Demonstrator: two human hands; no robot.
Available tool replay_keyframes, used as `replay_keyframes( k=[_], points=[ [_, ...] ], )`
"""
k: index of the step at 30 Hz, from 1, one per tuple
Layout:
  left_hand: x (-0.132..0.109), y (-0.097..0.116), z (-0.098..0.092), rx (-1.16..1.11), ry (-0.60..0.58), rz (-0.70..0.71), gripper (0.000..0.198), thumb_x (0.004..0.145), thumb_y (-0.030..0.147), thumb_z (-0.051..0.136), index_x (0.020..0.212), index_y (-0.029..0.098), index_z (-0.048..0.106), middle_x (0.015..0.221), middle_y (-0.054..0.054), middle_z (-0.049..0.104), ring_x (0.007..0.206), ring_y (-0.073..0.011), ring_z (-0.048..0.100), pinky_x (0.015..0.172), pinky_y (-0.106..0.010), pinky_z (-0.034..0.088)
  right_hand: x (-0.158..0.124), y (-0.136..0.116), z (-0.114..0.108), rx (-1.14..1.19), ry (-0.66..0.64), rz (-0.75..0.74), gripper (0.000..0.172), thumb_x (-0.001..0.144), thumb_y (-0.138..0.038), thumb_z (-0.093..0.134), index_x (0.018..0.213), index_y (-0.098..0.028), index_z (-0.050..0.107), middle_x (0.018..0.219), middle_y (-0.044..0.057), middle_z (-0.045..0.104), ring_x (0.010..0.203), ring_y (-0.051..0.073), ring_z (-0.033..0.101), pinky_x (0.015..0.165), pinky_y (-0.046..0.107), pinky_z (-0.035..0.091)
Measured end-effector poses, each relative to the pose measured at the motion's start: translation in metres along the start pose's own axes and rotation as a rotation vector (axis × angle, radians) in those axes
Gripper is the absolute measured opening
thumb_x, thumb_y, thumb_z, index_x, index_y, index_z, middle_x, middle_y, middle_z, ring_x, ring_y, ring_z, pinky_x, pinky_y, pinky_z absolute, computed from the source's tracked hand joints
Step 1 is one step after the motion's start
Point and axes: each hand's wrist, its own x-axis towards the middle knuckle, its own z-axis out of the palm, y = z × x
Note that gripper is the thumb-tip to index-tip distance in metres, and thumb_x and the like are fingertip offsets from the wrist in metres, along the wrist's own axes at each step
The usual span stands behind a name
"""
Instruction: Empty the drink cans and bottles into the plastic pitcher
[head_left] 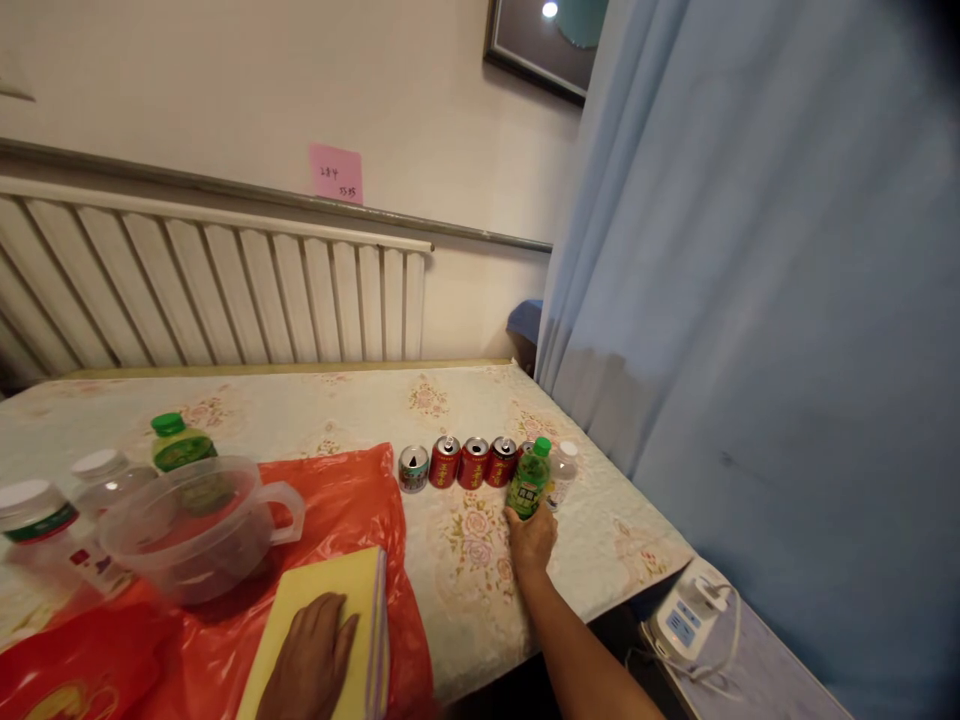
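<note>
My right hand (533, 540) grips the lower part of a green-capped plastic bottle (529, 480) with a green label, upright on the tablecloth. Just behind it stands a clear bottle (565, 468) with a white cap. To its left runs a row of red drink cans (474, 464), ending in a silver-and-teal can (413, 469); the rightmost red can is partly hidden by the green bottle. My left hand (309, 655) lies flat, fingers stretched out, on a folded yellow cloth (341, 590) with purple edges.
Under the cloth spreads a red plastic sheet (330, 490). A clear handled measuring jug (195, 550), a red dish (90, 660), another green bottle (176, 440) and white-capped bottles (37, 530) crowd the left. A power strip (686, 615) sits lower right beside a blue curtain (750, 300).
</note>
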Motion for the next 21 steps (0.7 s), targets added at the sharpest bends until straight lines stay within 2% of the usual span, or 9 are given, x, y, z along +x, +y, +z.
replay_keyframes(
  k=[5,12,21],
  points=[
    [0.000,0.002,-0.002,-0.003,0.011,-0.002,0.038,0.094,0.049,0.040,0.110,0.019,0.056,0.111,-0.011,0.063,0.107,-0.0278,0.059,0.100,-0.048,0.047,-0.005,0.003,-0.002,0.049,0.029,0.008,0.051,0.072,-0.035,0.071,0.112,-0.007,0.057,0.104,0.022,0.065,0.100,0.034,0.058,0.087,0.040,0.042],
    [0.000,0.002,-0.002,-0.002,0.037,0.006,0.036,0.092,0.049,0.042,0.108,0.021,0.057,0.110,-0.009,0.066,0.107,-0.0278,0.060,0.099,-0.047,0.048,-0.013,0.006,-0.008,0.086,0.026,0.049,0.022,0.078,-0.034,0.060,0.092,-0.018,0.056,0.090,0.013,0.064,0.088,0.029,0.058,0.077,0.036,0.043],
    [0.000,0.002,-0.003,-0.006,0.022,0.000,0.036,0.093,0.049,0.042,0.109,0.021,0.058,0.110,-0.009,0.065,0.108,-0.0275,0.060,0.100,-0.046,0.048,-0.006,0.005,-0.005,0.090,-0.026,0.068,0.016,0.079,-0.035,0.057,0.084,-0.021,0.053,0.083,0.009,0.064,0.078,0.027,0.059,0.068,0.033,0.041]
  ],
)
